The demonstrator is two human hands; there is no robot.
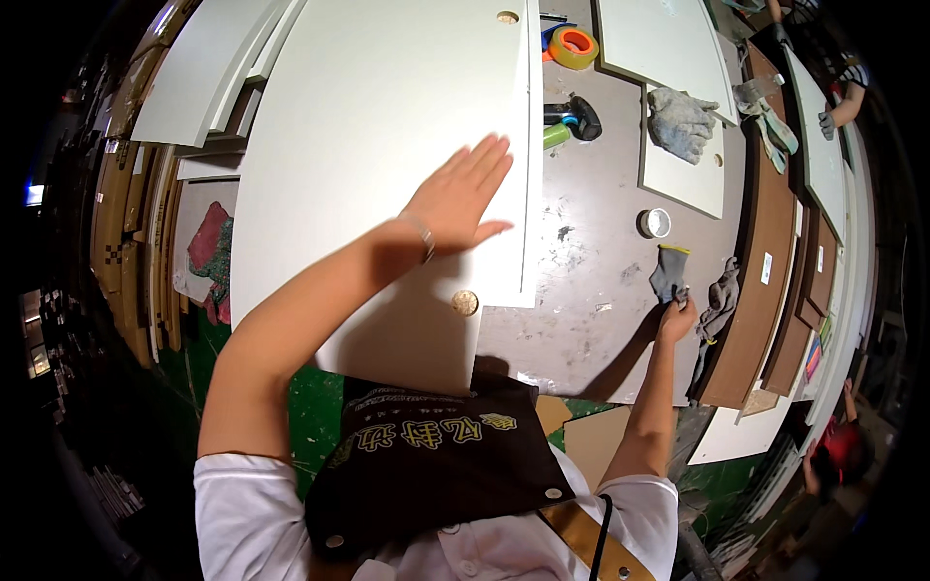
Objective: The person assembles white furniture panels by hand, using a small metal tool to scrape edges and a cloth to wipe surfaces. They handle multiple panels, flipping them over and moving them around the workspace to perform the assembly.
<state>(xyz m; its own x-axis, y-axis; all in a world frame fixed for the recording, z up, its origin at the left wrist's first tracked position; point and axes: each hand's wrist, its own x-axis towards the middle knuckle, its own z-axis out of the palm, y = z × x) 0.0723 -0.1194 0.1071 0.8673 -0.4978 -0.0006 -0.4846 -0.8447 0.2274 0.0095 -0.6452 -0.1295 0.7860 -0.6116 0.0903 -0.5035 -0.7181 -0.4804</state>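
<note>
We have the left hand (457,198) flat on the white cabinet panel (387,145), fingers (489,160) stretched straight and together, gripping nothing, just pressing down. The panel lies on the bench (591,271), its near end hanging past the bench edge toward us. Right of the panel, the right hand (676,318) has its fingers pinched closed on a grey rag (668,274).

The panel looks stiff, flat and fairly heavy, with a smooth, likely slippery face and chip-prone edges; we'd take it by its two long edges, not the face. A round hinge hole (465,303) sits near the panel's right edge. The rag is soft and light, grabs anywhere.

Further right of the panel: a small round tin (655,223), grey work gloves (681,121), orange tape roll (573,45).
</note>
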